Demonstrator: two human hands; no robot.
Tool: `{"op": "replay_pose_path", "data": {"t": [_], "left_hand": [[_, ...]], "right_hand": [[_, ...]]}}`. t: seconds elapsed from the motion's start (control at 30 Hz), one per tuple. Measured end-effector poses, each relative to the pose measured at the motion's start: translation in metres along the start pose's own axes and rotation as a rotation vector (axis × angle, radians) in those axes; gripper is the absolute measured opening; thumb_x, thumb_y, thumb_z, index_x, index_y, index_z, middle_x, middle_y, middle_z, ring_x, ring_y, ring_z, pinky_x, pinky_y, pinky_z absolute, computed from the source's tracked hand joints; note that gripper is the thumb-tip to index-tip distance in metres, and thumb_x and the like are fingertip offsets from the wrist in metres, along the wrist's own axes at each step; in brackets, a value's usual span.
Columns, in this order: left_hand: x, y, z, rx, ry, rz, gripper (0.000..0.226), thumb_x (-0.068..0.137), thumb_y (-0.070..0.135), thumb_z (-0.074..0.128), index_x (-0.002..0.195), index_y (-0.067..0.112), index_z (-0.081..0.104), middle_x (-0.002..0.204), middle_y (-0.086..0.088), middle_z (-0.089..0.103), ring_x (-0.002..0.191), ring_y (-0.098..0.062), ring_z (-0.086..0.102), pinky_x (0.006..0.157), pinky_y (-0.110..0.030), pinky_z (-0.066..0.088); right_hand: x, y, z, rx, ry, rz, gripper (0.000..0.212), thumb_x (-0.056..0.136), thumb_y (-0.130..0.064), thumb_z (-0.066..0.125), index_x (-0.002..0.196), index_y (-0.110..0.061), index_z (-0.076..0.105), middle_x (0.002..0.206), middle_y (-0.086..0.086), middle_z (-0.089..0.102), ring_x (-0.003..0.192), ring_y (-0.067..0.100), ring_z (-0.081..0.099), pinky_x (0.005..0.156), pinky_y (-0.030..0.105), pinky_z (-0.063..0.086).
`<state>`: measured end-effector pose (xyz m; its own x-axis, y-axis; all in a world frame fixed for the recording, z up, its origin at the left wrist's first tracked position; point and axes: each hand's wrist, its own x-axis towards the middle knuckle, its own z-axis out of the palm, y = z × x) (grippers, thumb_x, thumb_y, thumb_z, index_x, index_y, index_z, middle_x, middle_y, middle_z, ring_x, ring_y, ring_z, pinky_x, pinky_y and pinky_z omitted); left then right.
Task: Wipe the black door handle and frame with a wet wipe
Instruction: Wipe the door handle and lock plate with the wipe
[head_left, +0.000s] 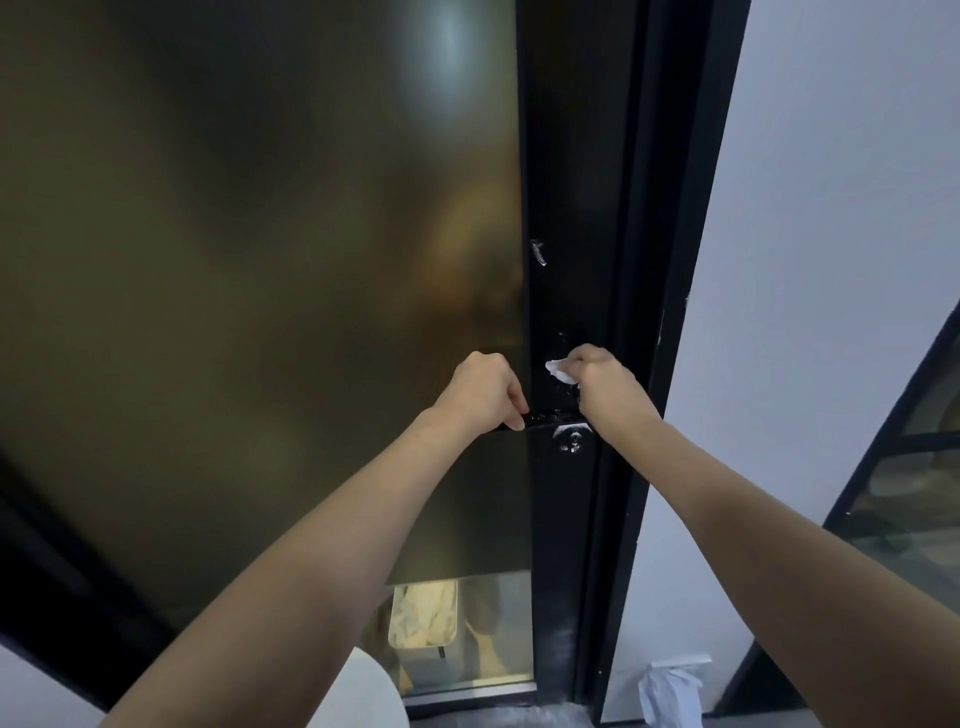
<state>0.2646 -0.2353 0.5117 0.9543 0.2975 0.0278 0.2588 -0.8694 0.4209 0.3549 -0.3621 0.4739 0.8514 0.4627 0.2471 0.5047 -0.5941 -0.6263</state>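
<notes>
At the middle of the frame, a little right of centre, my right grip (608, 387) is curled round a crumpled white wet wipe (558, 371). It pinches the wipe so that a wad pokes out to the left of my knuckles and lies against the black door frame (566, 182), just above the handle. Beside it on the left, my left grip (480, 392) is closed round the free end of the black door handle (550, 418), a level lever. My fingers curl over its top and my thumb tip lies along its lower edge.

A short glossy stretch of the lever shows between my two grips. Just below it, near my right wrist, sits a round lock cylinder (571, 439) that glints with light. Higher up the frame there is a pale smear (538, 253).

Left of the frame a frosted olive-brown glass pane (260, 234) fills the upper left. At lower centre the glass turns clear, and a pale bin (423, 616) holding crumpled material shows through it. Right of the frame stands a white wall (831, 260), and at the far right edge there is another black-framed glazed panel (924, 467). At the bottom right, by the foot of the wall, a white sheet sticks up from a pack of wipes (670, 691).
</notes>
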Motion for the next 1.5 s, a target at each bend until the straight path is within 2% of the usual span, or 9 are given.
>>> {"op": "replay_pose_path", "data": {"t": [0.07, 0.17, 0.23, 0.43, 0.67, 0.83, 1.17, 1.37, 1.5], "left_hand": [[-0.001, 0.0, 0.0, 0.007, 0.0, 0.0, 0.021, 0.07, 0.01, 0.079, 0.091, 0.012, 0.076, 0.095, -0.006, 0.071, 0.088, -0.02, 0.065, 0.075, -0.025, 0.052], [-0.001, -0.001, 0.002, 0.0, 0.006, -0.001, 0.022, 0.071, 0.01, 0.079, 0.092, 0.012, 0.076, 0.095, -0.006, 0.071, 0.089, -0.019, 0.065, 0.074, -0.023, 0.051], [-0.002, 0.0, 0.001, -0.004, 0.01, 0.001, 0.022, 0.071, 0.009, 0.079, 0.092, 0.011, 0.076, 0.094, -0.006, 0.072, 0.089, -0.019, 0.065, 0.074, -0.023, 0.05], [-0.002, 0.001, 0.0, 0.002, 0.008, -0.002, 0.022, 0.069, 0.01, 0.08, 0.09, 0.011, 0.076, 0.091, -0.004, 0.071, 0.08, -0.016, 0.06, 0.067, -0.023, 0.047], [-0.004, 0.001, 0.001, -0.012, 0.018, 0.002, 0.022, 0.071, 0.009, 0.079, 0.093, 0.01, 0.076, 0.091, -0.006, 0.071, 0.07, -0.012, 0.055, 0.064, -0.021, 0.046], [-0.004, -0.001, 0.003, -0.023, 0.028, 0.001, 0.021, 0.07, 0.009, 0.079, 0.091, 0.011, 0.076, 0.09, -0.006, 0.072, 0.079, -0.015, 0.061, 0.07, -0.021, 0.047], [-0.007, -0.004, 0.005, -0.07, 0.049, 0.002, 0.022, 0.071, 0.009, 0.079, 0.093, 0.01, 0.076, 0.094, -0.007, 0.072, 0.092, -0.016, 0.063, 0.078, -0.02, 0.046], [-0.007, -0.004, 0.004, -0.075, 0.051, -0.009, 0.023, 0.07, 0.009, 0.08, 0.093, 0.01, 0.076, 0.096, -0.006, 0.071, 0.094, -0.016, 0.063, 0.076, -0.019, 0.044], [-0.006, -0.003, 0.004, -0.063, 0.055, -0.009, 0.024, 0.07, 0.01, 0.08, 0.093, 0.011, 0.076, 0.094, -0.006, 0.072, 0.093, -0.016, 0.062, 0.075, -0.019, 0.043]], "right_hand": [[0.001, 0.008, 0.001, -0.026, 0.005, -0.039, 0.043, 0.089, 0.006, 0.046, 0.128, -0.009, 0.054, 0.13, 0.009, 0.049, 0.113, 0.026, 0.052, 0.085, 0.026, 0.045], [0.005, 0.02, 0.004, -0.041, 0.113, 0.056, 0.037, 0.091, 0.0, 0.051, 0.128, -0.007, 0.054, 0.122, 0.013, 0.055, 0.104, 0.027, 0.059, 0.071, 0.022, 0.041], [0.005, 0.023, 0.004, -0.164, 0.125, -0.025, 0.036, 0.091, 0.003, 0.049, 0.126, -0.005, 0.055, 0.116, 0.015, 0.056, 0.099, 0.03, 0.062, 0.067, 0.025, 0.043], [-0.002, 0.006, -0.012, -0.469, -0.121, -0.364, 0.049, 0.089, 0.008, 0.046, 0.135, -0.008, 0.045, 0.139, 0.008, 0.04, 0.12, 0.023, 0.048, 0.092, 0.029, 0.048], [0.001, 0.009, -0.005, -0.304, 0.051, -0.212, 0.054, 0.083, 0.018, 0.047, 0.13, -0.008, 0.053, 0.128, 0.009, 0.049, 0.116, 0.026, 0.051, 0.085, 0.028, 0.048], [0.002, 0.001, -0.007, -0.447, -0.128, -0.35, 0.049, 0.085, 0.013, 0.045, 0.128, -0.007, 0.054, 0.131, 0.009, 0.045, 0.117, 0.024, 0.046, 0.091, 0.031, 0.047], [-0.019, 0.015, 0.009, 0.229, 0.286, 0.026, 0.052, 0.079, 0.021, 0.05, 0.123, -0.007, 0.06, 0.127, 0.012, 0.054, 0.112, 0.023, 0.055, 0.084, 0.016, 0.041], [-0.017, 0.021, 0.012, 0.343, 0.243, 0.149, 0.039, 0.085, 0.01, 0.051, 0.119, -0.007, 0.059, 0.114, 0.012, 0.064, 0.097, 0.015, 0.058, 0.054, -0.002, 0.041], [-0.016, 0.02, 0.013, 0.242, 0.196, 0.112, 0.04, 0.086, 0.011, 0.047, 0.118, -0.008, 0.064, 0.122, 0.01, 0.061, 0.105, 0.02, 0.059, 0.071, 0.012, 0.045]]}}
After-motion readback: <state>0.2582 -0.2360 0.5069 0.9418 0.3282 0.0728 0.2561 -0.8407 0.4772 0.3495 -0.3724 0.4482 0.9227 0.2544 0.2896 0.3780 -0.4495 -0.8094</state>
